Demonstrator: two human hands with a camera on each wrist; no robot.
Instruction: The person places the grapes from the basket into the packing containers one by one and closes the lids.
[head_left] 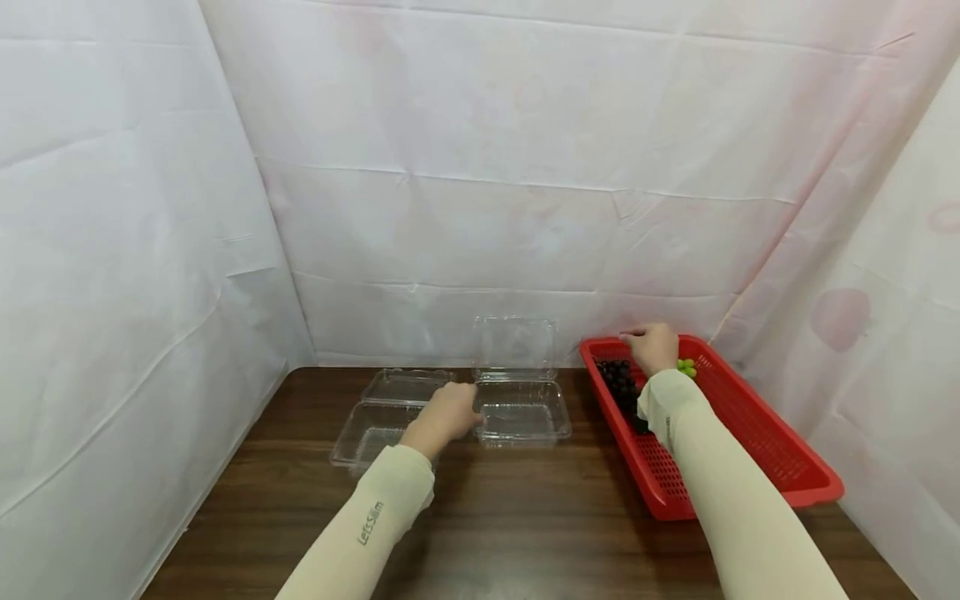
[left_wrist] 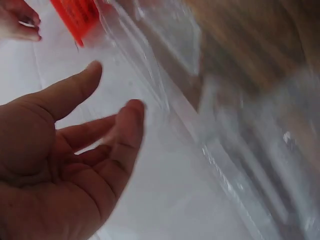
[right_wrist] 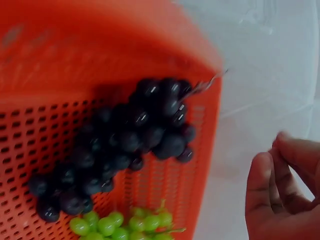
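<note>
My left hand [head_left: 447,412] hovers between two clear plastic clamshell boxes, its fingers loosely bent and holding nothing. One clamshell box [head_left: 372,429] lies unlidded on the left; the other clamshell box [head_left: 522,412] has its lid standing up against the backdrop. In the left wrist view, the thumb and fingers of the left hand [left_wrist: 95,150] are apart. Over the far end of a red basket [head_left: 787,454] is my right hand [head_left: 654,346], fingers bent with nothing visible between them. Dark grapes [right_wrist: 130,135] lie in the basket in one bunch, its stem poking past the rim. Green grapes [right_wrist: 120,225] sit beside them.
A brown wooden table [head_left: 510,525] carries the boxes and the basket. White cloth [head_left: 450,225] closes off the back and both sides. The basket's raised rim surrounds the grapes, close to the right-hand cloth.
</note>
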